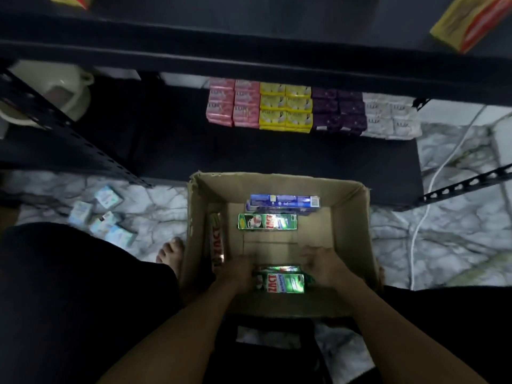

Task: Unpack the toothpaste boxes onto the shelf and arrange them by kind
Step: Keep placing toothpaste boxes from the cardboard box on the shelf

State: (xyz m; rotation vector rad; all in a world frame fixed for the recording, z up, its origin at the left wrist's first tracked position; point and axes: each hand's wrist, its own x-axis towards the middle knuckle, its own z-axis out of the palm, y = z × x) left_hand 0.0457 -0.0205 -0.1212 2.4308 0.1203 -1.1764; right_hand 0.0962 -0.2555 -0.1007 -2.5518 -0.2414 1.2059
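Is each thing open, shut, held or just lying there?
carton, open, flaps up.
near green boxes, stacked, between both hands.
left hand, curled on their left end.
right hand, at their right end, grip unclear.
middle green box, flat, untouched.
blue boxes, stacked at far wall.
red box, against left wall.
soap bars, stacked on shelf.

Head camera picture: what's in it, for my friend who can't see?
The left hand and right hand hold a green toothpaste box by its ends inside a carton. Other toothpaste boxes lie in it; soap packs line the shelf behind.

Green toothpaste boxes (279,281), brown carton (350,217)
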